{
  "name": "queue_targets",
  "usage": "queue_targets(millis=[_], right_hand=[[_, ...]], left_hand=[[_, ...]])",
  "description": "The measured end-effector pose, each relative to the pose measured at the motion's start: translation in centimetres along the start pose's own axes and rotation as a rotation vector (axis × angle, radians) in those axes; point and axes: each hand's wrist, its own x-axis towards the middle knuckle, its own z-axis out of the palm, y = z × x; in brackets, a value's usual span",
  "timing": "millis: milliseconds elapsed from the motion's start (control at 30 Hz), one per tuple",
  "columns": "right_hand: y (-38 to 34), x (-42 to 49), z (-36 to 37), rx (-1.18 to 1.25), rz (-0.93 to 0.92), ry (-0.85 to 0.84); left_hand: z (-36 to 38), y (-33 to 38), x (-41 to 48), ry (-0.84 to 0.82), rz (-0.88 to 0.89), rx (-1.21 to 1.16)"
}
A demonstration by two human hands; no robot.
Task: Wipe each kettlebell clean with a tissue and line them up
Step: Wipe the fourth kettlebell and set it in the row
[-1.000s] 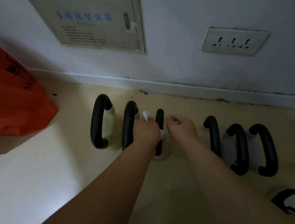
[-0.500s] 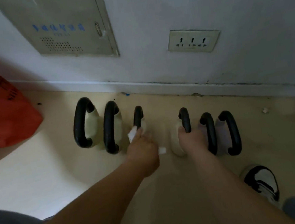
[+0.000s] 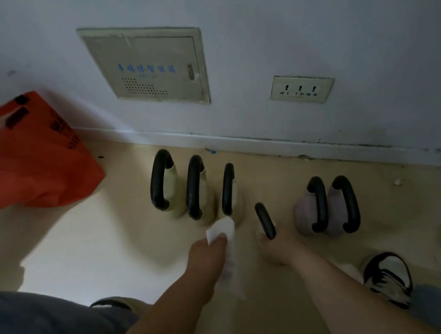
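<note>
Beige floor [image 3: 85, 252] runs to a white wall [image 3: 306, 17], on which a panel [image 3: 145, 62] and a socket [image 3: 301, 89] are mounted. An orange bag [image 3: 19, 163] is set at far left.

Layout: three cream kettlebells [image 3: 197, 189] are stood side by side near the skirting, with handles running near to far. Two pink kettlebells [image 3: 304, 217] are stood together at right, well apart from the cream group. The fourth kettlebell [image 3: 265, 221] is placed between the groups, nearer than either and out of line.

Hands: the two are held apart. The left hand [image 3: 210, 254] is closed on a white tissue [image 3: 220, 230], whose free part is raised just beside the near end of the third cream handle. The right hand [image 3: 279, 248] is wrapped on the fourth kettlebell at the near foot of its handle. The body is largely hidden, so grip depth cannot be told.

Step in hand, as judged: the fourth kettlebell is steadied for wiping. Its place in the gap is not yet taken.

Faults to be expected:
- Tipping. A low, one-sided hold may let the weight roll when wiping pressure is applied.
- Collision. Neighbouring bells may be knocked if the return to the gap is misjudged.
- Tearing. Thin tissue may be shredded on the handle, leaving scraps.
- Foot strike. A shoe [image 3: 388, 276] is placed near at right; a dropped bell could land on it.
</note>
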Motion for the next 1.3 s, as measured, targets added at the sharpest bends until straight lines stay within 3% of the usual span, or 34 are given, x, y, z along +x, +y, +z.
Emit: queue_targets(millis=[100, 167, 233, 300, 367, 433, 500, 600, 700, 800, 933, 1033, 1133, 1233, 1300], right_hand=[[0.6, -2.3, 1.9, -0.16, -0.024, -0.156], [1.0, -3.4, 2.7, -0.31, -0.055, -0.209], [1.0, -4.6, 2.9, -0.482, -0.099, -0.245], [1.5, -4.9, 3.3, -0.592, -0.126, -0.25], [1.8, -5.2, 3.8, -0.631, -0.141, -0.232], [2.4, -5.2, 3.8, -0.558, -0.137, -0.24], [3.0, -5.2, 3.2, -0.454, -0.147, -0.265], [3.7, -5.0, 1.5, -0.3, -0.161, -0.18], [3.7, -4.3, 0.4, -0.331, -0.182, -0.115], [3.5, -4.1, 0.5, -0.439, -0.192, -0.11], [3.8, -3.7, 0.9, -0.583, -0.194, -0.067], [3.4, -3.1, 0.8, -0.726, -0.152, -0.083], [3.3, -2.8, 0.4, -0.789, -0.119, -0.175], [3.2, -3.0, 0.7, -0.744, -0.117, -0.103], [2.9, -3.2, 0.9, -0.761, -0.124, -0.09]], left_hand=[[-1.0, -1.1, 0.2, 0.101, -0.012, 0.018], [-1.0, -0.4, 0.0, 0.173, 0.071, 0.019], [-0.8, 0.3, -0.3, 0.213, 0.35, 0.146], [-0.1, 0.1, 0.2, 0.226, 0.716, 0.441], [0.8, -1.6, 1.7, 0.105, 0.865, 0.764], [1.2, -3.8, 2.5, -0.145, 0.792, 0.942], [1.8, -5.0, 2.4, -0.349, 0.742, 0.936], [3.3, -4.7, 2.8, -0.283, 0.844, 1.059], [3.9, -3.8, 3.5, -0.258, 0.762, 1.179], [3.1, -5.0, 4.3, -0.361, 0.56, 1.034], [3.2, -6.6, 4.5, -0.225, 0.33, 0.688], [7.1, -5.6, 2.5, -0.187, 0.443, 0.847], [9.6, -4.9, 0.3, -0.148, 0.639, 0.852], [6.0, -6.7, 1.1, -0.186, 0.723, 0.804], [3.4, -8.0, 1.6, -0.176, 0.647, 0.682]])
